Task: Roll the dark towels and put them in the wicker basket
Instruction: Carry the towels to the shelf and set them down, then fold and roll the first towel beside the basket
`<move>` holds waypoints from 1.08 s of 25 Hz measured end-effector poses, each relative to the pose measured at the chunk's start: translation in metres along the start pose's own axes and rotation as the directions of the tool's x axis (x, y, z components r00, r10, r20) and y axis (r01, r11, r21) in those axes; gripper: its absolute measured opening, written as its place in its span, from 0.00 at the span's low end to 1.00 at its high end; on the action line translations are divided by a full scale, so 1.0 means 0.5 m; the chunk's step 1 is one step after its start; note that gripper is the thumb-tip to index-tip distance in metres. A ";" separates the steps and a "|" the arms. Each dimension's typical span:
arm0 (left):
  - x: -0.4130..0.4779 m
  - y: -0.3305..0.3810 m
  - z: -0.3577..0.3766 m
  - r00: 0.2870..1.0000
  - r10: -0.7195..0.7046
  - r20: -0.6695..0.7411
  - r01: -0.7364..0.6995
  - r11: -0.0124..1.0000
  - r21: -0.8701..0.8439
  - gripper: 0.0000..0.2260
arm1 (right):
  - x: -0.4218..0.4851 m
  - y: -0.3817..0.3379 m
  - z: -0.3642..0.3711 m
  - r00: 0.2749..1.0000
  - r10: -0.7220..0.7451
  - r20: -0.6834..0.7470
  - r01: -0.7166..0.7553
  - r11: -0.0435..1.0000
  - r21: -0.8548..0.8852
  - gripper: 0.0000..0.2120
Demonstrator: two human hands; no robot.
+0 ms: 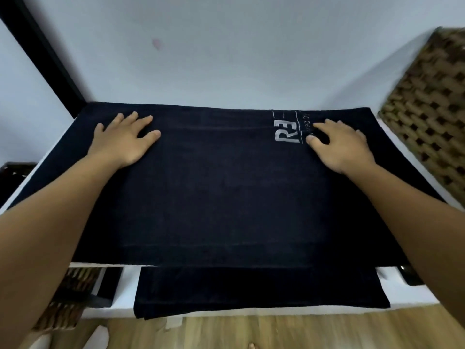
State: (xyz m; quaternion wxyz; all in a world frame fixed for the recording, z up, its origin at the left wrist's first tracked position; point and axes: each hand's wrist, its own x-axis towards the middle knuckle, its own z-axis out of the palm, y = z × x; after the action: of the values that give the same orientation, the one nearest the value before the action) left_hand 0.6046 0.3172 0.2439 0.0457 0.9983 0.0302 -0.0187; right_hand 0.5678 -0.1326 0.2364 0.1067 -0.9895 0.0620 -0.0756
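Note:
A dark navy towel (221, 187) with grey lettering near its far right corner lies spread flat across a white surface. My left hand (124, 141) rests flat on its far left part, fingers straight and spread. My right hand (339, 144) lies on the far right part beside the lettering, fingers extended on the cloth. A second dark towel (261, 290) lies folded on a lower white shelf in front, partly under the top one's near edge. The wicker basket (432, 117) stands at the right, close to the towel's right edge.
A white wall rises right behind the towel. A black frame (42, 54) runs diagonally at the far left. Another woven basket (68, 298) sits low at the left beside the lower shelf. Wooden floor (302, 333) shows below.

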 end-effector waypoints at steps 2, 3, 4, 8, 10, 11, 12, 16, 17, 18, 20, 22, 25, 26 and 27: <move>-0.009 0.005 -0.002 0.987 -0.024 -0.157 0.007 0.995 -0.103 0.25 | -0.005 -0.013 -0.002 0.968 -0.018 -0.252 0.070 0.977 0.201 0.19; -0.018 0.007 -0.007 0.970 -0.054 -0.235 0.008 0.981 -0.194 0.23 | -0.007 -0.018 -0.007 0.947 -0.030 -0.321 0.114 0.963 0.245 0.17; -0.034 0.011 -0.011 0.951 -0.061 -0.304 -0.016 0.969 -0.246 0.20 | -0.016 -0.019 -0.016 0.940 -0.050 -0.338 0.143 0.956 0.257 0.15; -0.090 -0.014 -0.015 0.927 -0.021 -0.376 -0.080 0.964 -0.252 0.15 | -0.119 0.032 -0.077 0.987 -0.086 -0.133 0.113 0.970 0.213 0.16; -0.076 -0.044 -0.011 0.983 0.010 -0.183 -0.037 0.989 -0.141 0.18 | -0.229 0.079 -0.094 0.998 -0.035 0.042 0.029 0.992 0.124 0.21; -0.061 -0.051 -0.012 0.998 -0.014 -0.061 0.011 0.999 -0.052 0.20 | -0.288 0.095 -0.094 0.996 -0.009 0.093 0.001 0.996 0.084 0.23; -0.044 -0.050 -0.017 0.997 -0.070 0.014 0.070 0.997 0.017 0.23 | -0.342 0.106 -0.089 0.995 0.014 0.097 -0.023 0.996 0.085 0.25; -0.120 0.148 -0.014 0.988 -0.102 0.119 0.101 0.995 0.015 0.29 | -0.490 0.099 -0.064 0.973 0.204 -0.108 -0.165 0.941 0.294 0.26; -0.182 0.229 -0.001 0.990 0.059 0.124 -0.057 0.998 -0.021 0.29 | -0.515 0.100 -0.059 0.954 0.268 -0.138 -0.206 0.914 0.349 0.27; -0.247 0.316 0.011 0.961 0.255 0.108 -0.249 0.966 -0.069 0.28 | -0.534 0.109 -0.060 0.937 0.316 -0.147 -0.236 0.885 0.401 0.28; -0.360 0.460 0.042 0.819 0.571 0.060 -0.565 0.820 -0.087 0.27 | -0.545 0.138 -0.068 0.930 0.342 -0.135 -0.251 0.858 0.447 0.26; -0.431 0.559 0.065 0.681 0.732 0.022 -0.731 0.681 -0.034 0.26 | -0.541 0.166 -0.082 0.926 0.353 -0.132 -0.258 0.849 0.461 0.24; -0.448 0.621 0.085 0.603 0.791 -0.098 -0.796 0.606 -0.009 0.23 | -0.550 0.190 -0.091 0.922 0.350 -0.165 -0.191 0.783 0.591 0.24; -0.445 0.630 0.087 0.581 0.798 -0.160 -0.809 0.588 -0.004 0.22 | -0.554 0.196 -0.085 0.923 0.347 -0.168 -0.176 0.766 0.618 0.24; -0.440 0.640 0.085 0.551 0.807 -0.214 -0.825 0.565 0.004 0.20 | -0.556 0.203 -0.079 0.923 0.347 -0.166 -0.167 0.750 0.640 0.25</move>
State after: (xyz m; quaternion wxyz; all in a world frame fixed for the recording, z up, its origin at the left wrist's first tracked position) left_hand 0.4035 -0.0177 0.2391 0.0944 0.8914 -0.4314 0.1022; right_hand 0.2779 -0.2004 0.2144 0.4223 -0.8616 0.1849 -0.2122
